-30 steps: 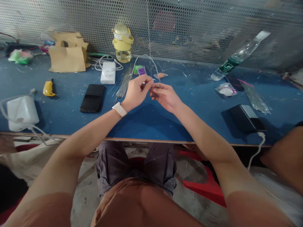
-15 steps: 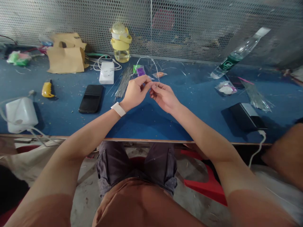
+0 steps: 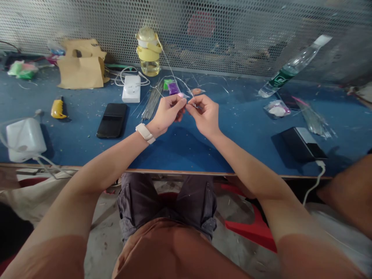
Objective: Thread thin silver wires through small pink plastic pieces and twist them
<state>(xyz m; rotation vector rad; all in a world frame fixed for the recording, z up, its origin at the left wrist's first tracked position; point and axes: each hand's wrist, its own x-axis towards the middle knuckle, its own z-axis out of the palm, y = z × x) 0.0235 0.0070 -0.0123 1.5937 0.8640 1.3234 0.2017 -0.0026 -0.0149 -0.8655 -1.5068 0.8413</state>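
Observation:
My left hand (image 3: 170,112) and my right hand (image 3: 205,114) meet fingertip to fingertip above the blue table (image 3: 186,143), both pinched on a thin silvery wire (image 3: 167,62) that loops and rises toward the mesh wall. A small pink bit (image 3: 180,95) shows at my left fingertips. A white band sits on my left wrist. Just beyond the hands lie a bundle of straight wires (image 3: 152,101) and small purple and green bags (image 3: 171,86).
A black phone (image 3: 112,120), white power strip (image 3: 131,88), yellow cutter (image 3: 57,109), brown paper bag (image 3: 81,66) and yellow bottle (image 3: 148,50) lie left and back. A clear bottle (image 3: 290,68), black box (image 3: 302,144) and another person's arm (image 3: 348,193) are right.
My right hand has moved in to meet the left, and both now pinch the wire. The wire's long free end has swung leftward, toward the yellow bottle.

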